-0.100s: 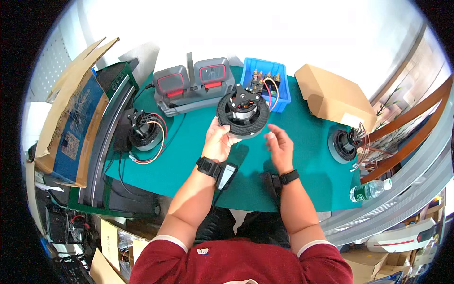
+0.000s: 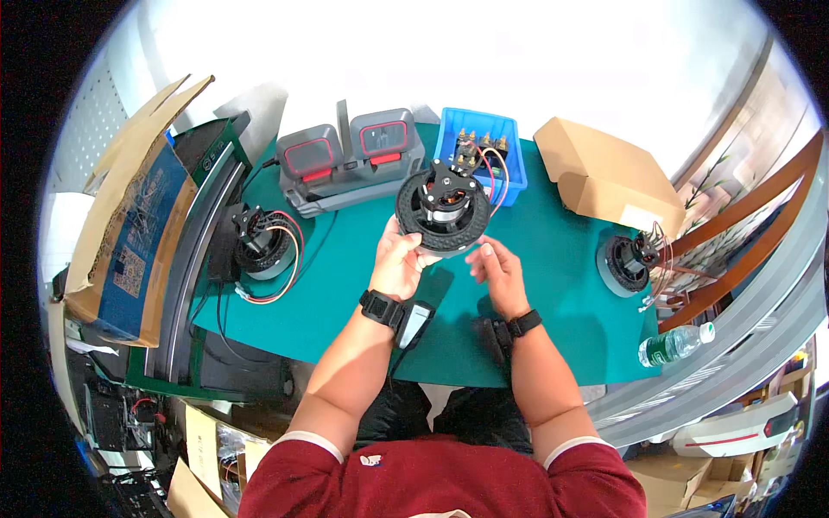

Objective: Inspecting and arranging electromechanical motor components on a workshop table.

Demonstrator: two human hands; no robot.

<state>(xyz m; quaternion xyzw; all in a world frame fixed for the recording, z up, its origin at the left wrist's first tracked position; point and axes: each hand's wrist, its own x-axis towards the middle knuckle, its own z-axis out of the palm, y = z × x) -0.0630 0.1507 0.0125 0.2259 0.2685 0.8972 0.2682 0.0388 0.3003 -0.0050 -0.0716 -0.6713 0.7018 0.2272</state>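
My left hand (image 2: 398, 264) grips a black motor wheel (image 2: 443, 236) by the near edge of its tyre, thumb on top, and holds it up above the green table. A black bracket and a silver motor hub show in the wheel's centre, and red and pale wires trail off its far right side. Close to the wheel's lower right, my right hand (image 2: 501, 274) is open, its fingers loosely bent and nothing in them. A blue bin (image 2: 516, 173) with brass-tipped parts stands just behind the wheel. Both wrists carry black straps with small devices.
Two similar wheels with wires rest on the green table (image 2: 553, 319): a left wheel (image 2: 266, 259) and a right wheel (image 2: 623, 269). A grey two-bay case (image 2: 324, 203), an open cardboard box (image 2: 617, 173) and a water bottle (image 2: 676, 346) surround the work area. A blue-brown carton (image 2: 142, 259) stands at left.
My right hand has moved slightly left, closer to the lower edge of the wheel. My left hand still holds the wheel in nearly the same place.
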